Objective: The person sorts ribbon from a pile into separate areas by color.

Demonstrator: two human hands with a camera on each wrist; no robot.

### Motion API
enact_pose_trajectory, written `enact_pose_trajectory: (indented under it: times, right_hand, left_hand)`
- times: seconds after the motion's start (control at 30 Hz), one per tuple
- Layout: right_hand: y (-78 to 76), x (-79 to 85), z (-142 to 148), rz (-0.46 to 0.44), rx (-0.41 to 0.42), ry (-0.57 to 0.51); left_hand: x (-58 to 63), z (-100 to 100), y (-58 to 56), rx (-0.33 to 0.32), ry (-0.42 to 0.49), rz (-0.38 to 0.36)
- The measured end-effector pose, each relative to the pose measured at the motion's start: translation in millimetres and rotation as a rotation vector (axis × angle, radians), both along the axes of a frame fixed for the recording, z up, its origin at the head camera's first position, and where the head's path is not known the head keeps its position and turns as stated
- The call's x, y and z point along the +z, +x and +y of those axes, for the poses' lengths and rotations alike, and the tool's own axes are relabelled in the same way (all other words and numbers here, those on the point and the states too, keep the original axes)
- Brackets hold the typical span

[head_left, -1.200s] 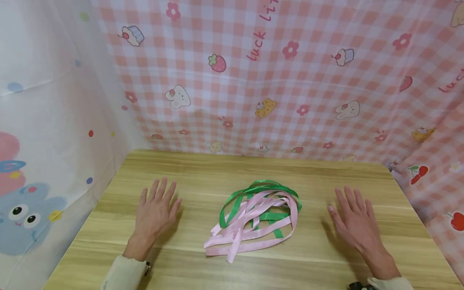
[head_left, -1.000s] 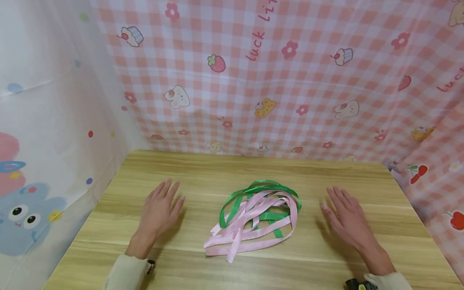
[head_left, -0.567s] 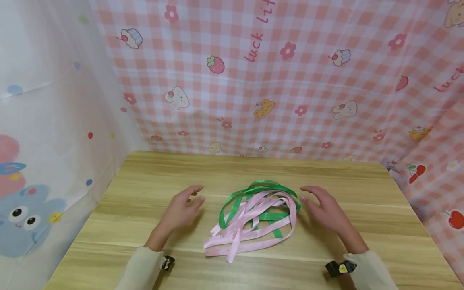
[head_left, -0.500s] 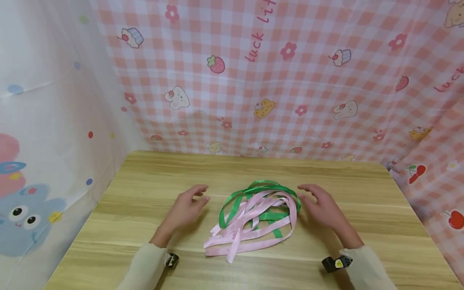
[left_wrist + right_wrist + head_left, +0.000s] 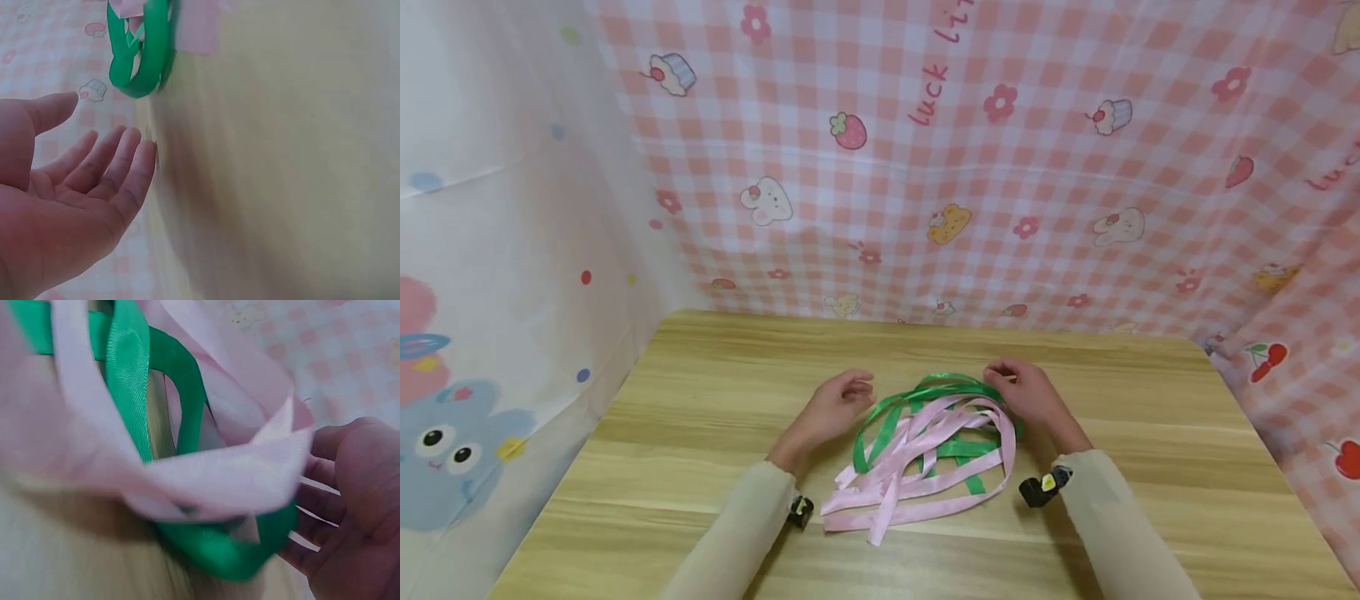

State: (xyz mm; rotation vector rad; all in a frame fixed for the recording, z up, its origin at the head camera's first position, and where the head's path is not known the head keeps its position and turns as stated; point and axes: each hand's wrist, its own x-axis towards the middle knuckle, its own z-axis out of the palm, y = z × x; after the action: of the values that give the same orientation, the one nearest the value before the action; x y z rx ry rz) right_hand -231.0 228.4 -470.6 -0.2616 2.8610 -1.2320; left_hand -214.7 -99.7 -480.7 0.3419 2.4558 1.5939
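A pink satin ribbon [image 5: 917, 442] lies in loose loops over a green satin ribbon [image 5: 973, 448] on the wooden table. My left hand [image 5: 838, 404] is at the left of the pile in the head view, fingers bent a little. The left wrist view shows that hand [image 5: 81, 181] with thumb and fingers apart, nothing between them, and a green loop beyond. On the right, my other hand [image 5: 1026, 392] reaches the upper right edge of the green loops. In the right wrist view its fingers [image 5: 322, 503] pass partly behind the ribbons; whether they touch is unclear.
The wooden table [image 5: 715, 367] extends on both sides of the ribbons. Behind it hangs a pink checked cloth [image 5: 880, 183], with a white printed cloth [image 5: 527, 233] on the left. Each wrist carries a small black camera [image 5: 1040, 489].
Both hands, earlier flat and spread well apart at either side, have come inward to the ribbon pile. They have turned with the fingers pointing inward. The ribbons lie nearly as before.
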Motion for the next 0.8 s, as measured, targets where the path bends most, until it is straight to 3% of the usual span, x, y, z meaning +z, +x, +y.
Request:
enact_pose_trajectory:
  times: [0.2, 0.4, 0.67, 0.8]
  right_hand:
    - [-16.9, -5.3, -14, -0.04, 0.048, 0.026]
    - [-17.8, -4.4, -30, -0.083, 0.138, -0.012]
    - [-3.2, -1.4, -44, -0.165, 0.203, -0.167]
    - [6.1, 4.4, -48, -0.154, 0.239, -0.208]
  left_hand:
    - [-1.2, 25, -16.4, -0.008, 0.069, -0.086]
    - [-2.2, 45, -28.1, -0.04, 0.096, -0.141]
    - [4.4, 59, -27.4, -0.163, 0.048, -0.233]
    - [7.4, 61, -23.4, -0.226, 0.054, -0.203]
